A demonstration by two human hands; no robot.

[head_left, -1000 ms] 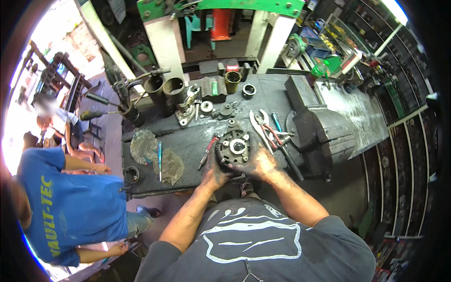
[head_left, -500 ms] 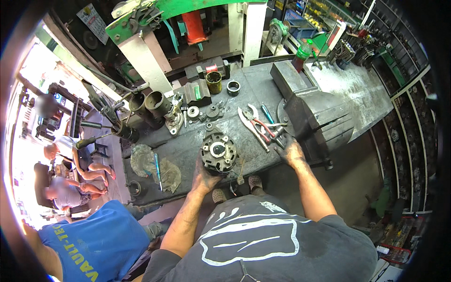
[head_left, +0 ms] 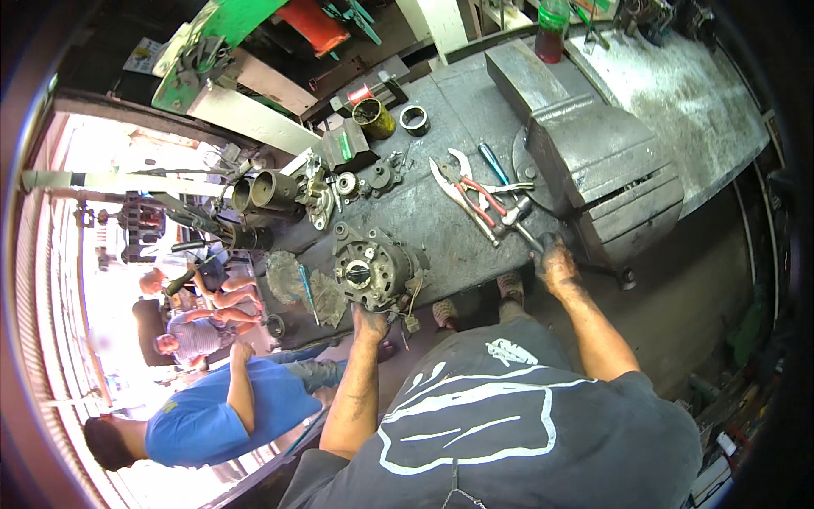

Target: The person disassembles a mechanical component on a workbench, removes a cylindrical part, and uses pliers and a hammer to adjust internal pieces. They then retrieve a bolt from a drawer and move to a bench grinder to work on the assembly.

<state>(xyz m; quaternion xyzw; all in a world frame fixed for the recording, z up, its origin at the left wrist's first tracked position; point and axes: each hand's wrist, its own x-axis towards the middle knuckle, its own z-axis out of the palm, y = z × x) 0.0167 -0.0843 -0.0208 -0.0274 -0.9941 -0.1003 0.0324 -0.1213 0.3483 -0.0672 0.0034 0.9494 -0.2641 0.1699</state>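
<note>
1. Looking down on the dark bench (head_left: 454, 265), we find the alternator (head_left: 373, 267) at its near edge, hub face tilted up and toward the left. We cannot tell whether its full weight sits on the top.
2. Left hand (head_left: 370, 321): holding the alternator from the near side, closed against its lower rim. Part of the fingers is hidden from us.
3. Wires (head_left: 415, 297) hang off the alternator's right side, ending in a pale connector (head_left: 412, 323).
4. Right hand (head_left: 555, 260): wrapped narrowly around the handle of a hammer (head_left: 526, 234), whose head lies up by the red-handled pliers (head_left: 489, 194).
5. Beside those pliers we note a blue screwdriver (head_left: 493, 163), and right of it the big vise (head_left: 606, 153).
6. Beyond the alternator: small metal parts, a yellowish can (head_left: 374, 120) and a metal ring (head_left: 415, 120) just beside it.
7. Left of the alternator, a second screwdriver (head_left: 306, 288) lies by grimy rags (head_left: 282, 277).
8. Off the bench's left end, we log a co-worker in a blue shirt (head_left: 225, 417).
</note>
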